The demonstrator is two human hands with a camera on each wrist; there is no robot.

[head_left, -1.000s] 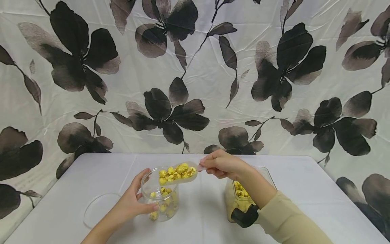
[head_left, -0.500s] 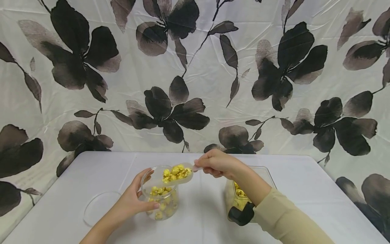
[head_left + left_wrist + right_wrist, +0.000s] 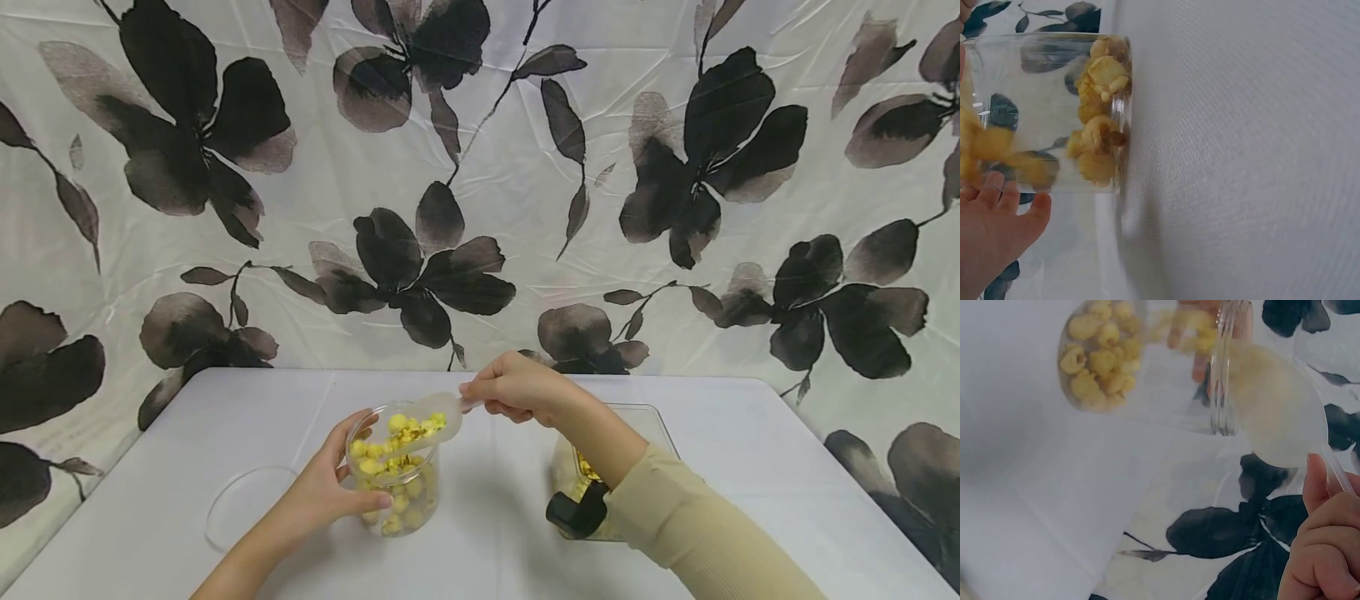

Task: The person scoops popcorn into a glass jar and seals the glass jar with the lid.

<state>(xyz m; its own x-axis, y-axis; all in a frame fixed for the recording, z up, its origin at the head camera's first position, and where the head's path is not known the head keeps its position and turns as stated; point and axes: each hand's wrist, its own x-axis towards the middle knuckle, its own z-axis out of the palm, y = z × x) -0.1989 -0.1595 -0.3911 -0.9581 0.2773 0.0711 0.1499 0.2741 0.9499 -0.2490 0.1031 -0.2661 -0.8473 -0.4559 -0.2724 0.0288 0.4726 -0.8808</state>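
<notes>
A clear round jar point(image 3: 422, 507) stands on the white table, part filled with popcorn point(image 3: 392, 523). My left hand point(image 3: 330, 492) holds it from the left, thumb at the front and fingers round the back. Over the jar's mouth my right hand point(image 3: 525, 390) pinches the thin handle of a translucent scoop point(image 3: 452, 414). The scoop tilts down to the left, and popcorn slides off it into the jar. In the left wrist view, blurred yellow pieces fall inside the jar point(image 3: 1041, 112). The right wrist view shows the scoop point(image 3: 1282, 419) right at the jar's rim.
A clear rectangular container point(image 3: 667, 429) with more popcorn stands at the right, partly hidden by my right forearm and a black wrist mount point(image 3: 577, 510). A clear round lid point(image 3: 217, 508) lies on the table point(image 3: 300, 575) at left. Behind hangs a floral cloth point(image 3: 525, 208).
The scoop has moved left and tipped down over the jar, and popcorn has gone from it into the jar, whose level has risen. My left hand has stayed in place.
</notes>
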